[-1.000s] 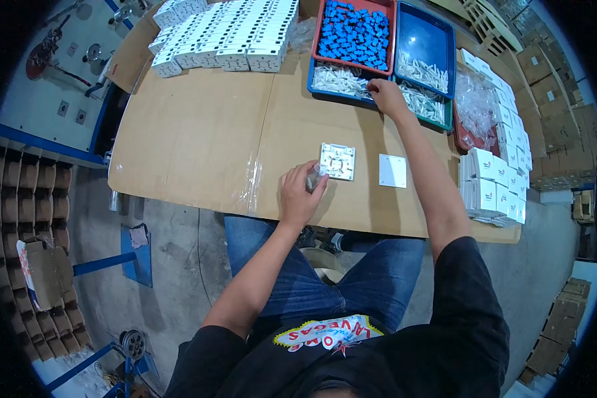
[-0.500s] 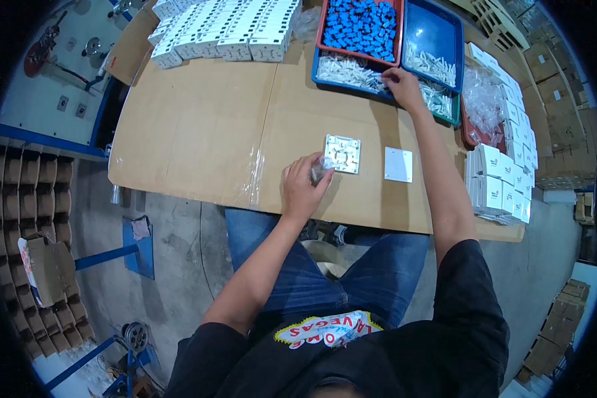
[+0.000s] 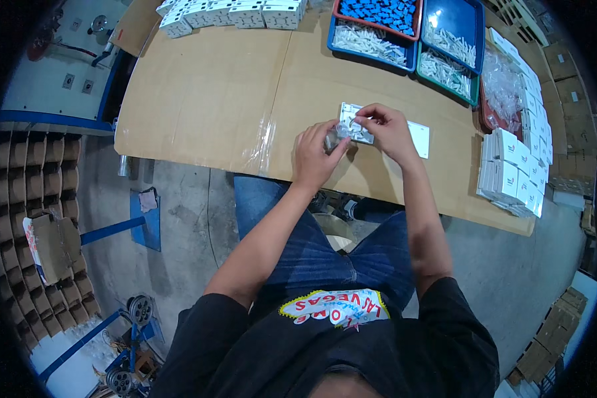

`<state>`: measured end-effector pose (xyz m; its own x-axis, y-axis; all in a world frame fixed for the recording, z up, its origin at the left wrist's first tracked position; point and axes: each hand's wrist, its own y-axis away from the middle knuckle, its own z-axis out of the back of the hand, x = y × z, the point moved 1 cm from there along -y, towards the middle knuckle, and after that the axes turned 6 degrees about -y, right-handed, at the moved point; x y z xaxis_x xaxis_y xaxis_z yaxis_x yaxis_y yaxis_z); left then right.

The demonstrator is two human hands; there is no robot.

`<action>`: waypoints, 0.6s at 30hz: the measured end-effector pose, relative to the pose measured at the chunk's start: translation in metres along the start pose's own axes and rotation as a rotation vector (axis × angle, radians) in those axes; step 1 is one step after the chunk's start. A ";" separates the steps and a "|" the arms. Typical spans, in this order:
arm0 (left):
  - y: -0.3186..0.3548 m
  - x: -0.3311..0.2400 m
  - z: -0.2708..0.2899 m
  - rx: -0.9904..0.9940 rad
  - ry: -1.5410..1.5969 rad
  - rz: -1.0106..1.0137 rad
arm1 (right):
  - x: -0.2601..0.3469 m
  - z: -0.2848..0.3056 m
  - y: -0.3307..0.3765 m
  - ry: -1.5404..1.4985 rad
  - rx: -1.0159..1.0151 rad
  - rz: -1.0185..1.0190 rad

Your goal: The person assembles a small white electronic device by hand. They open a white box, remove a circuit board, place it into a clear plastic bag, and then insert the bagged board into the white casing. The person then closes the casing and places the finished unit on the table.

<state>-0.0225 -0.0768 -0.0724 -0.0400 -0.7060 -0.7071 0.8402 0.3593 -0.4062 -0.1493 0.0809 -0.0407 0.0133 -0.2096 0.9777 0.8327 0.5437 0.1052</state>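
A square white-and-metallic plate with raised fittings lies on the cardboard-covered table in front of me. My left hand is at its near left corner, fingers curled around a small crinkled clear plastic piece, probably a bag. Over the plate's right side is my right hand, thumb and fingertips pinched together above its face; whatever sits between them is too small to make out. A flat white cover plate rests on the table just right of that hand, partly behind it.
At the far right, trays hold loose pieces: a red tray of blue parts, a blue tray and green tray of white ones. White boxes are stacked at right; more white boxes line the far left edge.
My right hand has come back from the white-piece tray to the square plate. My left hand stays beside the plate with the clear plastic. The whole view has shifted somewhat.
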 end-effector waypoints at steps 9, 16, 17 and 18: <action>0.002 0.003 -0.003 0.001 0.028 -0.044 | -0.003 -0.024 0.006 0.247 0.135 0.232; 0.003 0.002 -0.002 -0.001 0.041 -0.002 | -0.002 -0.027 0.011 0.156 0.163 0.133; 0.004 0.003 -0.003 0.000 0.035 -0.003 | -0.009 -0.028 0.009 0.166 0.175 0.152; 0.005 0.004 -0.004 0.000 0.030 -0.004 | -0.015 -0.027 0.008 0.175 0.187 0.170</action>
<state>-0.0212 -0.0752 -0.0796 -0.0595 -0.6892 -0.7221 0.8402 0.3560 -0.4090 -0.1277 0.0660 -0.0592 0.2522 -0.2311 0.9397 0.6940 0.7199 -0.0092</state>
